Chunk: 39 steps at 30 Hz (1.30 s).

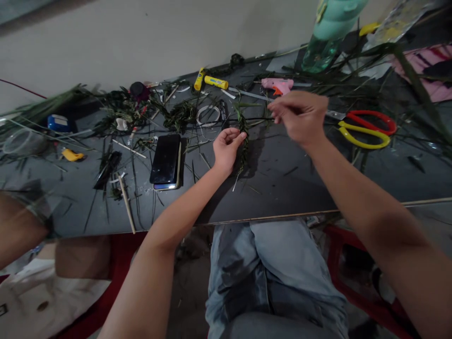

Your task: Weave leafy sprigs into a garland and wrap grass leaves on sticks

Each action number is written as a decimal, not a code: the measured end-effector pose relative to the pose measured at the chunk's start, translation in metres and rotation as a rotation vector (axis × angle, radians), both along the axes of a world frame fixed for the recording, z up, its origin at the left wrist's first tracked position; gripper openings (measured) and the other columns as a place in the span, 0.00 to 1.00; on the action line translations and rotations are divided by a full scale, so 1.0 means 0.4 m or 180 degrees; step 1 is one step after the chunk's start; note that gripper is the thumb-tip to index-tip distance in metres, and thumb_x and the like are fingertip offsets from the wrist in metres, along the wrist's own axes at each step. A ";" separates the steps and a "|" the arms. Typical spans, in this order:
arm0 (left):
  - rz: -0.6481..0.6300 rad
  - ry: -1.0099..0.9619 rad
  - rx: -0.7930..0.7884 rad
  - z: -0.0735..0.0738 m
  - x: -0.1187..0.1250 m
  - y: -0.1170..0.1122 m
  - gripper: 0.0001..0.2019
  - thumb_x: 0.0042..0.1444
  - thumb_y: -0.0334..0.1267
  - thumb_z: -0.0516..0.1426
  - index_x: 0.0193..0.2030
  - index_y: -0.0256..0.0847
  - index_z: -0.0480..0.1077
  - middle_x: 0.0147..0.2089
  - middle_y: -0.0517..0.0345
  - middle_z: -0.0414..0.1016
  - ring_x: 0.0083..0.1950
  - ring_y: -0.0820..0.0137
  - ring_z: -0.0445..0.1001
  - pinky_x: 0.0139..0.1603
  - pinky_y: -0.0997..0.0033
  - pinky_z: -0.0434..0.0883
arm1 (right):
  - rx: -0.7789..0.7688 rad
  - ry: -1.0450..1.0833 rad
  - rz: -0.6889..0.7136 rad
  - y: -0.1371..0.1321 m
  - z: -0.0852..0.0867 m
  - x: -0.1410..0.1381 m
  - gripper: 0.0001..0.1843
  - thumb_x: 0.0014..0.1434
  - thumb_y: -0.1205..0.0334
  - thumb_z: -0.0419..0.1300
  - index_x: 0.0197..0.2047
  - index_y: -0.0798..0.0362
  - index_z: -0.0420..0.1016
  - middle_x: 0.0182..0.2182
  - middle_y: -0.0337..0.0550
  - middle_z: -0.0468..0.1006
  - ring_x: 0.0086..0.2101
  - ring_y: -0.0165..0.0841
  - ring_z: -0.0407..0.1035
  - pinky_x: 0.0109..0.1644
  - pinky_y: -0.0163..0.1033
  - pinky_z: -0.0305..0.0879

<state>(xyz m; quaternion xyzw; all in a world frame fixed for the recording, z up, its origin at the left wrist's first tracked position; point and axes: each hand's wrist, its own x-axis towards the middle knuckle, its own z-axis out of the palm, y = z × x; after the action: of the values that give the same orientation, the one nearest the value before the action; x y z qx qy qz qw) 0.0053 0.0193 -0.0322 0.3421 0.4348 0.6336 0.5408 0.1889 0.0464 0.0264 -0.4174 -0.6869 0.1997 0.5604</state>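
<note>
Item: two bare hands working a slender green leafy sprig (243, 141) over a dark glossy tabletop (282, 183).

The left hand (228, 148) is curling palm-up, its fingers closing round the sprig, which is hanging just above the middle of the table with its thin stem end pointing toward the near edge. The right hand (300, 117) is hovering just right of it, fingertips pinching a thin dark strand (256, 118) that is running leftward to the sprig's top (the hand is blurred, so the finer grip is hard to read). Lying just beside the right hand: red-and-yellow-handled scissors (367, 128). Lying behind: a pink plastic glue gun (277, 85) and a yellow tube (215, 82). Sitting left of the left hand: a black smartphone (165, 160), screen dark, among scattered green clippings.
</note>
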 end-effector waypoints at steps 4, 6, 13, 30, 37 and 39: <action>-0.0004 0.0031 0.0038 -0.003 -0.001 0.002 0.11 0.47 0.25 0.70 0.31 0.39 0.73 0.26 0.65 0.74 0.28 0.80 0.72 0.34 0.78 0.70 | 0.0277 0.1177 -0.0703 0.045 0.031 0.017 0.42 0.48 0.12 0.45 0.19 0.46 0.62 0.16 0.41 0.60 0.16 0.31 0.52 0.19 0.43 0.53; -0.0004 0.0088 0.0039 -0.006 -0.003 0.003 0.11 0.46 0.25 0.70 0.31 0.39 0.73 0.27 0.65 0.74 0.29 0.79 0.72 0.34 0.78 0.70 | -0.0005 0.0878 -0.0716 0.055 0.003 0.010 0.44 0.52 0.13 0.39 0.17 0.47 0.60 0.14 0.41 0.57 0.16 0.29 0.53 0.20 0.41 0.55; -0.0063 0.0269 0.0154 -0.013 -0.006 0.003 0.11 0.46 0.27 0.70 0.32 0.39 0.73 0.30 0.64 0.76 0.30 0.78 0.73 0.37 0.75 0.72 | -0.0618 -0.0261 0.0087 -0.003 -0.118 -0.070 0.23 0.50 0.49 0.71 0.46 0.54 0.83 0.37 0.48 0.83 0.32 0.35 0.76 0.39 0.43 0.75; -0.0155 0.0602 0.0313 -0.030 -0.010 0.008 0.11 0.47 0.30 0.70 0.34 0.40 0.72 0.30 0.64 0.76 0.31 0.77 0.74 0.37 0.74 0.73 | -0.0286 -0.0763 0.0212 -0.007 -0.130 -0.066 0.16 0.59 0.53 0.65 0.46 0.52 0.83 0.40 0.47 0.83 0.36 0.37 0.78 0.47 0.46 0.76; -0.0298 0.0533 0.0266 -0.043 -0.014 0.013 0.12 0.48 0.31 0.71 0.38 0.40 0.75 0.34 0.61 0.79 0.35 0.75 0.78 0.43 0.71 0.77 | -0.0150 -0.0884 0.0199 -0.009 -0.128 -0.059 0.15 0.58 0.54 0.64 0.46 0.52 0.82 0.41 0.47 0.83 0.36 0.38 0.77 0.46 0.47 0.75; -0.0307 0.0514 0.0264 -0.047 -0.016 0.015 0.13 0.47 0.32 0.72 0.40 0.40 0.76 0.35 0.60 0.79 0.36 0.74 0.79 0.45 0.70 0.78 | -0.0134 -0.0909 0.0178 -0.008 -0.129 -0.058 0.15 0.58 0.54 0.64 0.45 0.52 0.81 0.40 0.46 0.83 0.36 0.38 0.77 0.45 0.48 0.75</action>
<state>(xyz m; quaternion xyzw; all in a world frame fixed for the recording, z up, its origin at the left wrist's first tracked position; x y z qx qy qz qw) -0.0010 0.0255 -0.0511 0.4347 0.4334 0.5946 0.5192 0.1657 0.0431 -0.0253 -0.4340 -0.7666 0.1682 0.4424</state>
